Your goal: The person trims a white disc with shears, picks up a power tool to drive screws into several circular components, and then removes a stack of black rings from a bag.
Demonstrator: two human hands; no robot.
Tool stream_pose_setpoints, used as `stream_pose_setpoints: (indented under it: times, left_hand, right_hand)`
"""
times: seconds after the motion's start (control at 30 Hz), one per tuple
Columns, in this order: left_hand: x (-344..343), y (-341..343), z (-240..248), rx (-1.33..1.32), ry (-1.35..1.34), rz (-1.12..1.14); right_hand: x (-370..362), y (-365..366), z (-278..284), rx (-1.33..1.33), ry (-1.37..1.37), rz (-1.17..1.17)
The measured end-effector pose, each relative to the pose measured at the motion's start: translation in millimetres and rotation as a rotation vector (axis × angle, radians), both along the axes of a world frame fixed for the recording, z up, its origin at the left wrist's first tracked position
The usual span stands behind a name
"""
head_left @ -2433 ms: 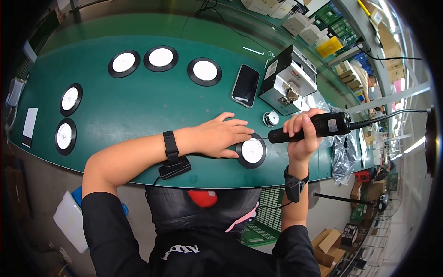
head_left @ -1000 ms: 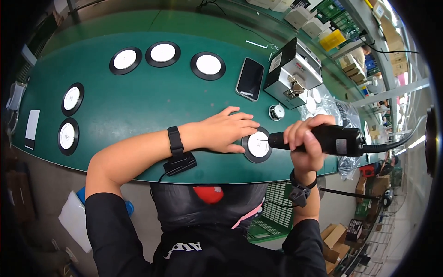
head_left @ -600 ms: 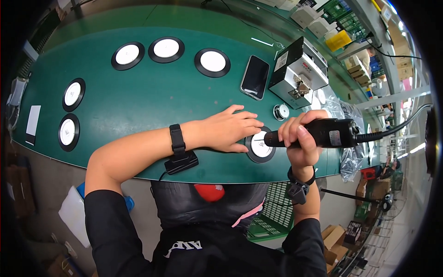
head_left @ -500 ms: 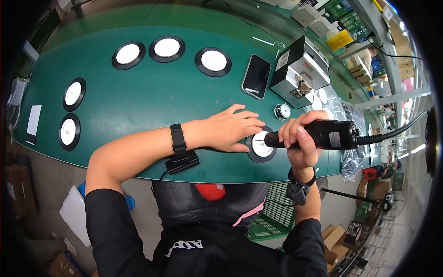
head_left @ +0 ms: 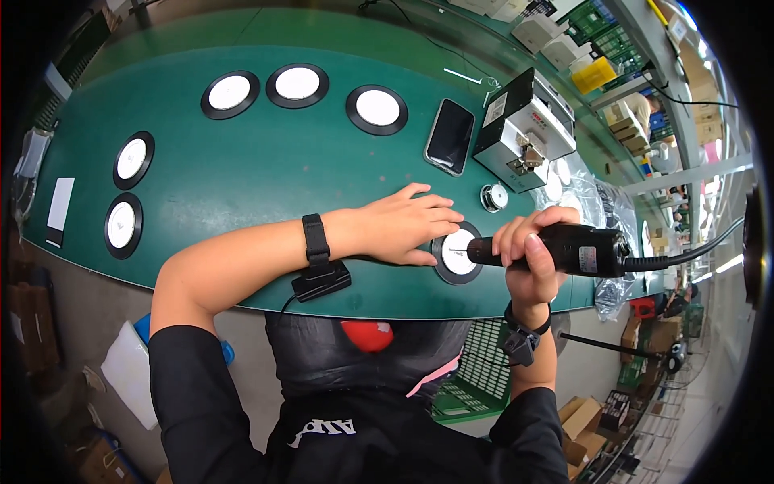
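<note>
My right hand (head_left: 528,254) is wrapped round a black corded electric screwdriver (head_left: 592,251), held tilted with its cable trailing to the right. Its thin bit reaches over a round white disc with a black rim (head_left: 456,266) near the table's front edge; contact cannot be made out. Flat on the green table (head_left: 266,177), my left hand (head_left: 407,224) has its fingers spread, with the fingertips at the disc's left edge. A small round silver part with a white top (head_left: 493,197) sits beyond my right hand.
Several similar black-rimmed discs (head_left: 377,110) lie along the far and left sides. A phone (head_left: 450,137) rests beside a silver and black box-shaped device (head_left: 516,141). Clear plastic bags (head_left: 613,234) lie at the right, a white card (head_left: 59,206) at the far left.
My right hand and the screwdriver have shifted slightly nearer to me, the tool's body dipping lower in the view. My left hand keeps its place by the disc.
</note>
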State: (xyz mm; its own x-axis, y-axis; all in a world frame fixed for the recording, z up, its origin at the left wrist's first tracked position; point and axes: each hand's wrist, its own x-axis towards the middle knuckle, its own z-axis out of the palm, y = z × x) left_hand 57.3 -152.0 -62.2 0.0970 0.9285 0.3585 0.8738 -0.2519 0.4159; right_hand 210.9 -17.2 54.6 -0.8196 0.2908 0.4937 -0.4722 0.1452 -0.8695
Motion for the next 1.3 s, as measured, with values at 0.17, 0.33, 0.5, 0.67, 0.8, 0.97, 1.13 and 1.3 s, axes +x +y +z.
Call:
stream_pose_setpoints:
  times: [0.17,0.33,0.5,0.67,0.8,0.97,1.13,1.3]
  left_hand:
    - [0.1,-2.6,1.8,0.022,-0.002,0.010]
    - [1.4,-4.7,9.4,-0.009,-0.177,-0.039]
    - [6.0,-0.1,12.7,0.009,-0.381,-0.026]
    - [3.4,0.1,12.8,-0.019,-0.460,-0.005]
    - [2.1,1.7,11.3,0.009,-0.494,-0.031]
    - [1.4,-0.9,11.6,0.024,-0.503,-0.022]
    - [-0.9,1.4,11.7,0.036,-0.532,-0.034]
    - [-0.7,0.7,12.1,0.033,-0.521,-0.033]
  right_hand:
    - [7.4,-1.8,2.7,-0.023,0.046,0.009]
    - [19.1,-4.9,10.0,-0.094,0.182,-0.025]
    - [22.8,3.1,13.6,-0.190,0.281,-0.129]
    - [20.3,-4.8,12.8,-0.185,0.315,-0.108]
    - [20.5,-6.5,12.4,-0.188,0.355,-0.115]
    - [22.9,-5.6,12.4,-0.193,0.363,-0.114]
    - [24.6,-5.5,12.5,-0.190,0.356,-0.121]
    - [22.3,-9.1,11.8,-0.182,0.344,-0.101]
